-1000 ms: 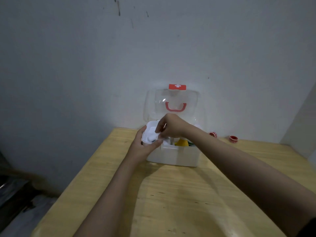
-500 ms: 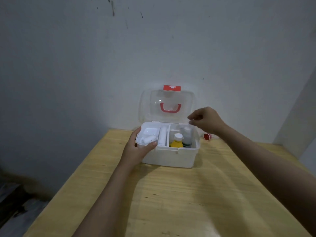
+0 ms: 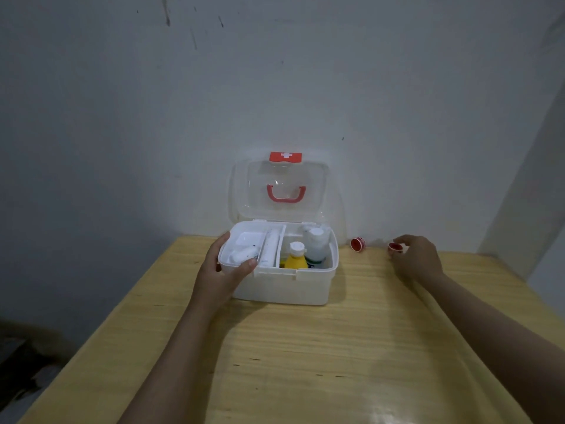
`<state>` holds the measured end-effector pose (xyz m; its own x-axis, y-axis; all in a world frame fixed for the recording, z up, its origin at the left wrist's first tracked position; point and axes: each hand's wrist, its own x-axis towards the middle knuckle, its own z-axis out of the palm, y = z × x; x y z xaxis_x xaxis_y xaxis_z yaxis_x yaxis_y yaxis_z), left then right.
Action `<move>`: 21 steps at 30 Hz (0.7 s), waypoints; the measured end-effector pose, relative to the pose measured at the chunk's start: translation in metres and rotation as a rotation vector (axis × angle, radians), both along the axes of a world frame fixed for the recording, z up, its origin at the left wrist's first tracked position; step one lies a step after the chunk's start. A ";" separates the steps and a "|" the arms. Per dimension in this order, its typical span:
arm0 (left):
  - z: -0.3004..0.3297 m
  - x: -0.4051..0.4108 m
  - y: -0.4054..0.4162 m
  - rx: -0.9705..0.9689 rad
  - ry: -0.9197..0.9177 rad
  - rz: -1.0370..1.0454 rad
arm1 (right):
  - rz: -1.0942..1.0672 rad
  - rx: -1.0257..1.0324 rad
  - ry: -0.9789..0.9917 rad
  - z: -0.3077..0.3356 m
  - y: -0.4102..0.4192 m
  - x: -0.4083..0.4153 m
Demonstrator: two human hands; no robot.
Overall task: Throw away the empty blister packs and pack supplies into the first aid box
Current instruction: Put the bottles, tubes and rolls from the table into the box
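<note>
A white first aid box (image 3: pixel 284 286) stands open at the back of the wooden table, its clear lid (image 3: pixel 281 191) with a red handle leaning on the wall. Inside are a white inner tray (image 3: pixel 244 249), a yellow bottle (image 3: pixel 296 258) and a clear white-capped bottle (image 3: pixel 316 244). My left hand (image 3: pixel 221 270) grips the tray's front left corner, thumb on the rim. To the right, my right hand (image 3: pixel 415 258) closes its fingertips around a small red tape roll (image 3: pixel 395 247) on the table. A second red tape roll (image 3: pixel 357 243) lies between that one and the box.
The wooden table (image 3: pixel 305 347) stands against a grey-white wall, with a wall corner at the right. The table's left edge drops off to a dark floor (image 3: pixel 24 362).
My right hand left the box and travelled right to the far red tape roll. My left hand stayed on the tray's corner. The view shifted so the box sits more central.
</note>
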<state>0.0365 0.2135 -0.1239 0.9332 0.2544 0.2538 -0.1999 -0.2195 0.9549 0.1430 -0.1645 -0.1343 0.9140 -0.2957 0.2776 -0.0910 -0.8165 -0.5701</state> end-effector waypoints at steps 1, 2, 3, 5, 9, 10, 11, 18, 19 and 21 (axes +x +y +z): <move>0.000 0.000 0.000 -0.011 -0.010 -0.006 | 0.012 0.001 -0.005 -0.004 0.001 0.002; 0.000 0.000 0.000 -0.022 -0.020 -0.013 | 0.024 0.007 -0.004 -0.008 0.001 0.004; -0.001 0.000 0.000 -0.029 -0.026 -0.016 | 0.035 0.014 -0.007 -0.010 0.003 0.006; -0.001 0.000 0.000 -0.038 -0.033 -0.014 | 0.041 0.028 -0.013 -0.014 0.006 0.010; -0.001 0.001 0.000 -0.029 -0.039 -0.005 | 0.106 0.034 -0.013 -0.016 0.021 0.009; -0.001 0.000 0.000 -0.029 -0.040 -0.007 | 0.116 0.039 -0.009 -0.016 0.025 0.008; -0.001 0.001 0.000 -0.030 -0.037 -0.008 | 0.122 0.044 -0.010 -0.016 0.030 0.006; -0.001 0.000 -0.001 -0.033 -0.037 -0.010 | -0.018 -0.048 0.077 -0.011 0.058 0.009; 0.000 0.000 -0.001 -0.032 -0.034 -0.009 | -0.042 -0.058 0.076 -0.011 0.061 0.011; 0.000 0.001 -0.001 -0.027 -0.031 -0.009 | -0.069 -0.059 0.066 -0.012 0.064 0.013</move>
